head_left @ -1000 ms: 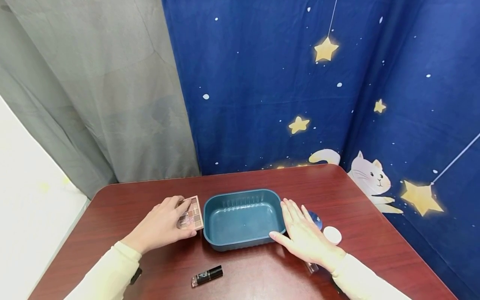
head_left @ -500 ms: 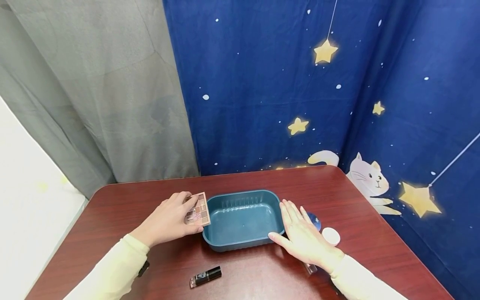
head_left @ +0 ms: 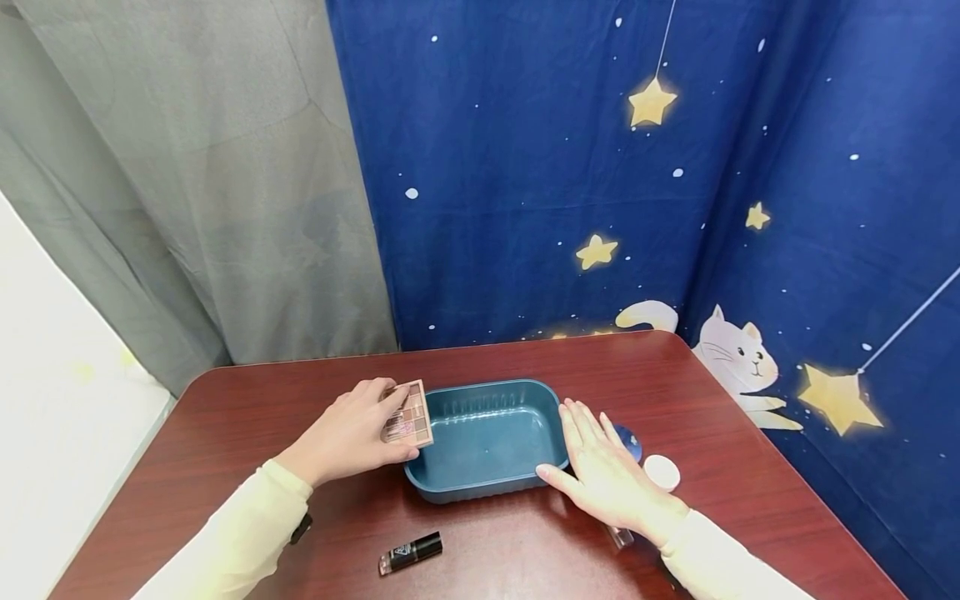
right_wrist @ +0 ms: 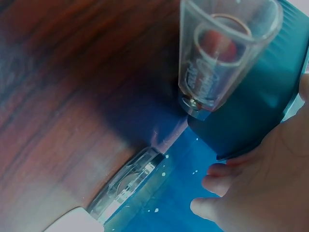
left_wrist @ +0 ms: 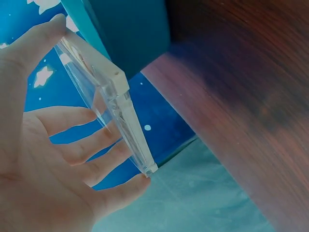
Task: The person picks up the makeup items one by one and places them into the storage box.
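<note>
My left hand (head_left: 348,437) pinches a makeup palette (head_left: 409,417) between thumb and fingers, at the left rim of a teal basket (head_left: 487,442). In the left wrist view the hand (left_wrist: 72,140) holds the palette (left_wrist: 116,92) by its edges, tilted, beside the basket (left_wrist: 140,34). My right hand (head_left: 611,475) lies with straight fingers against the basket's right side. The right wrist view shows that hand (right_wrist: 270,179) touching the basket (right_wrist: 251,106). The basket's visible inside holds nothing.
A black-capped tube (head_left: 411,553) lies in front of the basket. Right of it are a blue round item (head_left: 628,442), a white round lid (head_left: 662,472) and a clear container (head_left: 621,536), partly hidden by my right hand. Curtains stand behind the table (head_left: 300,375).
My left hand has moved right with the palette, from beside the basket to over its left rim. The right hand has stayed against the basket.
</note>
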Demonstrator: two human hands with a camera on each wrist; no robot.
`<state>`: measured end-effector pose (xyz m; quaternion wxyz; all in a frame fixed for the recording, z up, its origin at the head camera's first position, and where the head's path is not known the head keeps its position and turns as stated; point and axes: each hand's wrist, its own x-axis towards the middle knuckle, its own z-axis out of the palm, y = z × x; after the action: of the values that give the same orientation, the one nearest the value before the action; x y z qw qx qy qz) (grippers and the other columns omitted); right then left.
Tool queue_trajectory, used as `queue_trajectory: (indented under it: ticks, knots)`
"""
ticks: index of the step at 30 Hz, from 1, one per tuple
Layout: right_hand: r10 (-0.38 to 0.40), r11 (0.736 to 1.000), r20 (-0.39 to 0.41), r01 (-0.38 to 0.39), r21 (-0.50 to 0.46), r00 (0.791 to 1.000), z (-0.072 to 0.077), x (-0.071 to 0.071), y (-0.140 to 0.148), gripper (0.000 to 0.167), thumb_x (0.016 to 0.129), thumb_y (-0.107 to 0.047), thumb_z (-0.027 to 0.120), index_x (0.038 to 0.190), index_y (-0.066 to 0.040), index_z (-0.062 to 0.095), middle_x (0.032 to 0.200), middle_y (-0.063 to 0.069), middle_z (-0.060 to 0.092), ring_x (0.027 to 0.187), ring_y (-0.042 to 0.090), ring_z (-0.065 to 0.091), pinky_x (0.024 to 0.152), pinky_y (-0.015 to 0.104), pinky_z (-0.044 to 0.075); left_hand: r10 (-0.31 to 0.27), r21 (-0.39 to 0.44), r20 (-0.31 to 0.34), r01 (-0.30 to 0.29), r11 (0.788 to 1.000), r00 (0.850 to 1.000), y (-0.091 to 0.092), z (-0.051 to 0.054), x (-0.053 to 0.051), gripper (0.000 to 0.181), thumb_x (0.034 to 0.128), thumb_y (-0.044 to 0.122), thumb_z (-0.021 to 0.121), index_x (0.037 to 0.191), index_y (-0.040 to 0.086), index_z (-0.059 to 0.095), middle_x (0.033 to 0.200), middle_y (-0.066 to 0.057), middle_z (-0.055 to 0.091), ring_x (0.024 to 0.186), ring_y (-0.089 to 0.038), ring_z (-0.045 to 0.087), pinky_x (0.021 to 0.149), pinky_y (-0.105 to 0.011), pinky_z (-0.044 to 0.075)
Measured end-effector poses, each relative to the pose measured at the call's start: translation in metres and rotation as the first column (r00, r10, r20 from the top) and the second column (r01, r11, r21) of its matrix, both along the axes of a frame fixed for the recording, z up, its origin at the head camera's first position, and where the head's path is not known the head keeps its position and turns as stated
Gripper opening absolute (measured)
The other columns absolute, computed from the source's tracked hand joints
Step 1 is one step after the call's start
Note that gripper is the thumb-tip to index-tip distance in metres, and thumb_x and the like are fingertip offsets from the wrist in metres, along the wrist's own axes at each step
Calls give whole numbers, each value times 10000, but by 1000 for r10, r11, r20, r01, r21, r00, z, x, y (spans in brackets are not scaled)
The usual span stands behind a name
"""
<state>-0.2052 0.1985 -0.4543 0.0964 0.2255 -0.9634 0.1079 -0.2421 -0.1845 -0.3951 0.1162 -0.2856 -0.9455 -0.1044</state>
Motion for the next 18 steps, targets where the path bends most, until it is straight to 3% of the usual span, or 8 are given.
queue_trajectory:
  ticks: [18]
  knots:
    - [-3,1000,-6,3,6,1000,-2,-1,1,973,950,-711,455,1586,-7,242,1652,118,217,1512,313,202,1173,593,185,-15,7,41,15,1000,999,21,7,-6,876,789,586,771,1472,96,527,1319,-108,535,1147,-275,503,932,-533,462]
